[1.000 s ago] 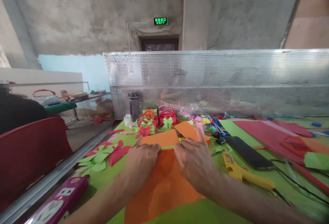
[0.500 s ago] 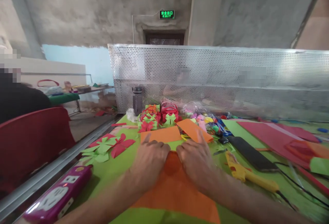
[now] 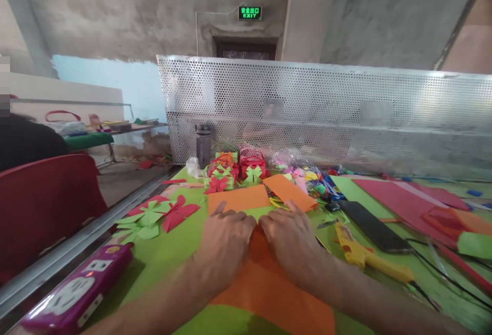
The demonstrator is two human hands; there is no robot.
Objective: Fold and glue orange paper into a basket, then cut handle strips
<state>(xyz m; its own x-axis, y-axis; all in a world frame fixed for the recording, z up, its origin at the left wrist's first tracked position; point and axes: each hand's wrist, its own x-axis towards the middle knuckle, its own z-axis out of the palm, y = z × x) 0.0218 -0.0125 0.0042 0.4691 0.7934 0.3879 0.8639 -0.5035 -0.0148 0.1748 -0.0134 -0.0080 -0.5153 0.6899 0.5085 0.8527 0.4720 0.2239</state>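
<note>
An orange paper sheet [image 3: 274, 289] lies on the green table covering [image 3: 165, 268], its near edge toward me. My left hand [image 3: 229, 235] and my right hand [image 3: 286, 232] meet closely at its far edge, fingers curled and closed on the paper. The fingertips are hidden beneath the knuckles. Just beyond the hands lie two more orange paper pieces, one [image 3: 238, 199] on the left and one [image 3: 294, 194] angled on the right. Red and green paper bows, among them a red bow [image 3: 180, 213] and a green bow [image 3: 149, 217], sit left of my hands.
On the right are a yellow glue gun [image 3: 369, 260], a black phone [image 3: 374, 227] and red paper [image 3: 400, 207]. A purple power strip [image 3: 82, 286] lies at the left edge. Small red baskets [image 3: 251, 163] and a bottle [image 3: 203, 145] stand before the perforated metal panel [image 3: 319, 94].
My hands have come slightly closer together at the sheet's far edge, and the sheet's near part has swung a little to the right. The view has shifted slightly.
</note>
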